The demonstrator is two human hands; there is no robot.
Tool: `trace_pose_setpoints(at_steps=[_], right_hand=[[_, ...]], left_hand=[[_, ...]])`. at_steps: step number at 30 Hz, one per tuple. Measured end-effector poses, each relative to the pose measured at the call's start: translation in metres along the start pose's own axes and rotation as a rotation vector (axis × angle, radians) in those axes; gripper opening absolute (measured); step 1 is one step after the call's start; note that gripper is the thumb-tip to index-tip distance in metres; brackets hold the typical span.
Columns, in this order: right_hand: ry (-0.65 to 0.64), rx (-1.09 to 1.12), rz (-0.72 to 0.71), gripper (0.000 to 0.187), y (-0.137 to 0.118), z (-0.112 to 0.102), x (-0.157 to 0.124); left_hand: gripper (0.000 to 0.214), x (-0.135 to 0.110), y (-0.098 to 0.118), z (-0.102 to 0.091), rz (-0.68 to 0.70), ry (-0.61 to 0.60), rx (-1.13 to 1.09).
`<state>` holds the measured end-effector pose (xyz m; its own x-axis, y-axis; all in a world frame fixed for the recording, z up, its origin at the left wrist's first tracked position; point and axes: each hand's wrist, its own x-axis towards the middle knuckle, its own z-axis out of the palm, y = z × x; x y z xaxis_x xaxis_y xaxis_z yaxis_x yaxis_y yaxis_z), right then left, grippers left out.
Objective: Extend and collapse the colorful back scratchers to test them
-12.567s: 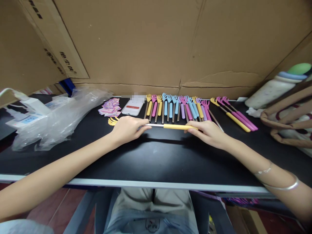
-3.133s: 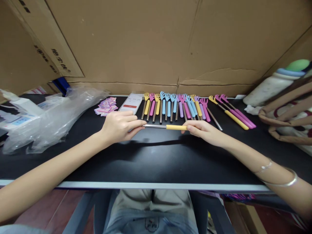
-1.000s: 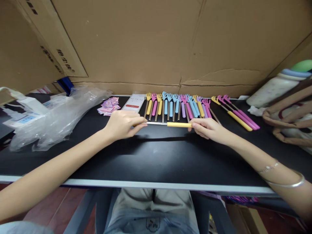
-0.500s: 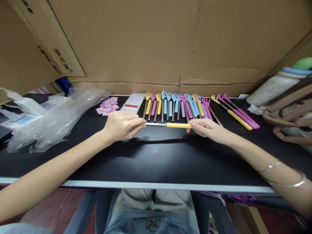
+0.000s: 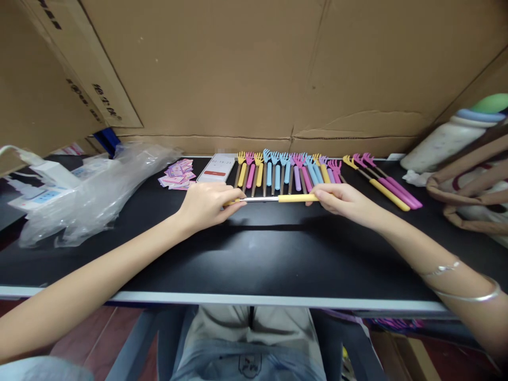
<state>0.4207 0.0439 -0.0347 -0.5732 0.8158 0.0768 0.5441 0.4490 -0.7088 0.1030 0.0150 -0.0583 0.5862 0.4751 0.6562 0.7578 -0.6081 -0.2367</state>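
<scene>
A yellow-handled telescopic back scratcher [image 5: 296,198] lies level between my hands, above the table. My left hand [image 5: 208,205] is closed around its head end; a bit of yellow shows at the fingers, the rest of the head is hidden. My right hand [image 5: 343,202] grips the right end of the yellow handle. A bare metal rod shows between left fingers and handle. Just behind lies a row of back scratchers [image 5: 277,172] in yellow, pink, blue and purple, claws pointing away from me. Further right, several more back scratchers [image 5: 391,190] lie slanted with longer rods showing.
A phone [image 5: 216,168] with a lit screen and a pile of small printed cards [image 5: 177,174] lie left of the row. Clear plastic bags [image 5: 87,201] partly cover a power strip [image 5: 43,196]. At right stand a bottle [image 5: 448,137] and a brown-strapped bag [image 5: 468,185]. Cardboard [image 5: 222,69] walls the back.
Both hands and the back scratcher have shifted slightly right. A bit of its yellow head now shows at my left fingers. The row behind looks unchanged.
</scene>
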Motion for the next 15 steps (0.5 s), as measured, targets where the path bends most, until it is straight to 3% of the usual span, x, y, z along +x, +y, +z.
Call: trace_pose_setpoints(at_steps=[7,15], right_hand=[[0.079,-0.297,-0.079,0.038,0.004,0.002,0.000],[0.122,-0.531,-0.102,0.039,0.005,-0.003,-0.002]], left_hand=[[0.033,0.001,-0.006,-0.006,-0.007,-0.072,0.017],[0.031,0.000,-0.015,-0.010,-0.172,-0.289,-0.123]])
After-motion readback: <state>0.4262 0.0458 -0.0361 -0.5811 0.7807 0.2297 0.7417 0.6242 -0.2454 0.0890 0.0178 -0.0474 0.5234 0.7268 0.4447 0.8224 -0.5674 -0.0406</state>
